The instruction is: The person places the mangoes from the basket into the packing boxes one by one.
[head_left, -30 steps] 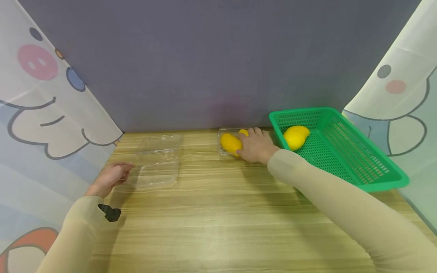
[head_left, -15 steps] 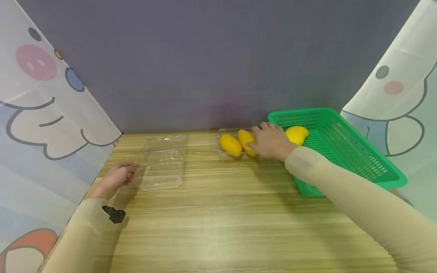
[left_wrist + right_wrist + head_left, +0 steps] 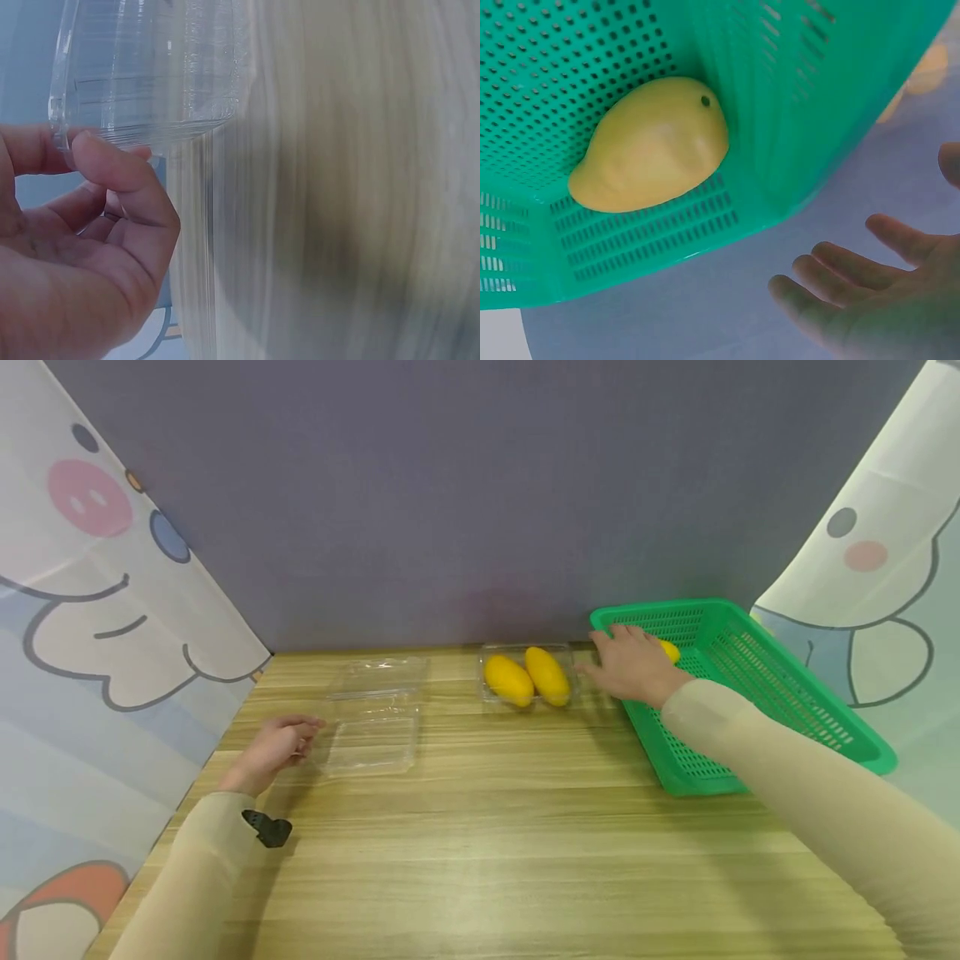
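Note:
My left hand pinches the edge of a clear plastic clamshell box between thumb and index finger, as the left wrist view shows; the box lies unfolded on the table. My right hand is over the left rim of the green basket, fingers spread and holding nothing. Inside the basket a yellow mango rests in a corner, mostly covered by the hand in the head view. Two more mangoes, a left one and a right one, lie side by side in a second clear box.
The wooden table ends at a grey partition behind the boxes. Printed cartoon curtains hang at the left and right. A black strap device sits at the left wrist.
My right hand has come off the right-hand mango in the second box and moved right to the basket. My left hand and the unfolded box have shifted slightly right.

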Tool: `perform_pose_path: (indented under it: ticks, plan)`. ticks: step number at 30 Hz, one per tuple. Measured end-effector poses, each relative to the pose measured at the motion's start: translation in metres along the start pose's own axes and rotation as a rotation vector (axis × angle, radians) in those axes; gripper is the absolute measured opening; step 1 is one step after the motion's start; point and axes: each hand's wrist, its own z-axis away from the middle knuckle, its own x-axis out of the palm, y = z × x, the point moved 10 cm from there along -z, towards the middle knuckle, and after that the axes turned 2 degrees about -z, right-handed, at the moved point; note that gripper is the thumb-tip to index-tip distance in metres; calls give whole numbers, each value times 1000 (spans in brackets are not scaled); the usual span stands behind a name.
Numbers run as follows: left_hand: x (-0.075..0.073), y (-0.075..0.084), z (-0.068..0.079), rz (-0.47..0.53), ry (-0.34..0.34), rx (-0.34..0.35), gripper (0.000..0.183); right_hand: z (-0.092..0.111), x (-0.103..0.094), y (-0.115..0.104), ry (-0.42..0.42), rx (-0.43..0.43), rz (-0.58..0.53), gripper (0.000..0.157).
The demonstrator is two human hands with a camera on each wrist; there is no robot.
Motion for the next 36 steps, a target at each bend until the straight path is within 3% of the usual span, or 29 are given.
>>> perform_pose_path:
  ticks: [8, 19, 24, 36]
  plan:
    - [9, 3, -4, 14, 6, -6, 47, -2, -10, 33, 0, 66, -71, 79]
    - [17, 5, -4, 13, -12, -23, 47, -10, -26, 88, -31, 195, -254, 83]
    - [19, 6, -4, 17, -23, -16, 47, -11, -20, 100, -73, 232, -279, 86]
    - [21, 10, 0, 14, -24, -11, 48, -15, 6, 108, -223, 298, -285, 91]
